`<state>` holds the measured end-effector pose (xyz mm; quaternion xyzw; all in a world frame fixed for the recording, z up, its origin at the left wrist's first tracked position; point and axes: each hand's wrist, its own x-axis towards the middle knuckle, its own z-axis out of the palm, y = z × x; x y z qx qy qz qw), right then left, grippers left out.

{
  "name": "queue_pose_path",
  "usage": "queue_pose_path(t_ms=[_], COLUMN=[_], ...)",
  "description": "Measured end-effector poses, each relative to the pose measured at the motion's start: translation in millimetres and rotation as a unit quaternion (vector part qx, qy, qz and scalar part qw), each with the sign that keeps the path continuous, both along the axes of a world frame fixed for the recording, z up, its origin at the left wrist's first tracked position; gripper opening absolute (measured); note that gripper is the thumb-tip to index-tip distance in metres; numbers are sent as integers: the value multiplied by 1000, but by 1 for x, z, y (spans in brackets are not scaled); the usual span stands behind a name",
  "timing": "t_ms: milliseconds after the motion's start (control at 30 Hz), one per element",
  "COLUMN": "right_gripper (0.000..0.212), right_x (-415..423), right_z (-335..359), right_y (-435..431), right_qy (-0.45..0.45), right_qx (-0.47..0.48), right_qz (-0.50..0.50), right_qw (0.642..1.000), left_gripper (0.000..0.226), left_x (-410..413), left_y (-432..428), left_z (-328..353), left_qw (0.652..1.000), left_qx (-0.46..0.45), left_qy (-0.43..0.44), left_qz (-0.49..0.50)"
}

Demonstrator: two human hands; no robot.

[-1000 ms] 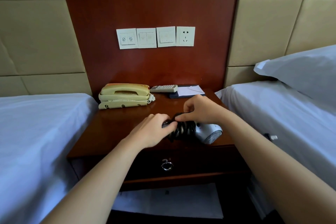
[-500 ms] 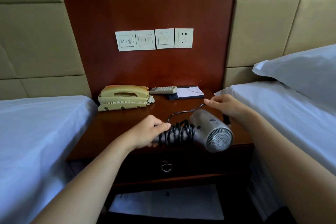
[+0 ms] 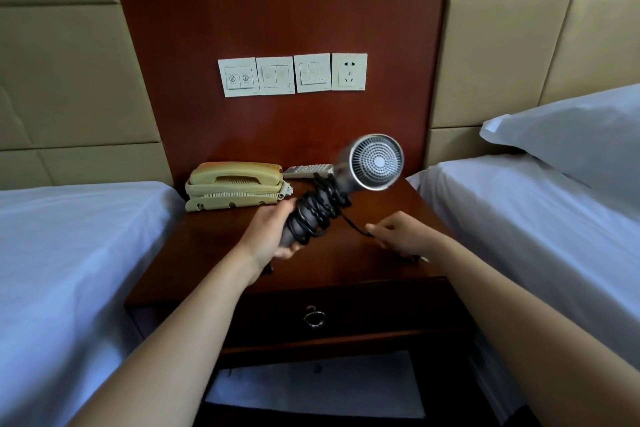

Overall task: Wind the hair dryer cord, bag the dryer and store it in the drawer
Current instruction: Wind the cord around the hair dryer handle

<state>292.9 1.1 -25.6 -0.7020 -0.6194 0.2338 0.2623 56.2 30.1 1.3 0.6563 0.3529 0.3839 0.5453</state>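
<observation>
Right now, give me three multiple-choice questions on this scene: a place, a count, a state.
1. Where is the telephone? A. On the nightstand, back left. B. On the right bed. C. In the drawer.
2. How many wall plates? A. Two. B. Four. C. Six.
3. The hair dryer is: A. Lying flat. B. Held up by the left hand. C. Bagged.
Answers: A, it sits beside the left bed; B, four in one row; B, the hand grips its handle, wound with cord.

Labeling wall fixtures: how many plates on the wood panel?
4, in one row on the panel above the phone: first switch plate at the left end, second switch plate, third switch plate, then the socket plate at the right end. None appears hidden.
</observation>
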Motion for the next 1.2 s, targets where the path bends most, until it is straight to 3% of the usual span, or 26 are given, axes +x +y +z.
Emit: queue_pose_path(t_ms=[133,233,367,467,600,733,833,933,1067,1200], right_gripper=[52,37,25,27,23,10,4,12,13,22], right_x=[-20,-43,-73,-85,-88,-84,-79,-72,-67,-64], right_z=[16,30,47,51,50,53,52,45,37,22], right_y=[-5,-17,-32,-42,-43,-40,-35,-27,-20,-14], right_qy=[-161,-253,-353,-396,-407,-311,-120,46,277,429], right_qx=[-15,1,69,75,91,135,129,137,132,143], right_qz=[56,84,133,145,124,124,131,87,20,-37], right_qw=[985,964,923,903,901,933,976,986,951,891], left_gripper=[39,42,46,47,43,47,47,46,44,41], left_x=[-5,-8,-9,-9,-2,6,8,12,11,11], left_y=[15,23,24,23,17,9,5,1,3,-1], left_z=[-7,-15,-18,-18,-20,-19,-22,-23,-25,-30], left_qw=[994,985,971,934,880,837,825,828,833,841], left_qx=[-16,-15,63,173,235,284,316,320,315,318], left_qy=[21,59,137,252,357,424,439,437,435,426], left_qz=[102,159,184,185,206,198,163,145,131,101])
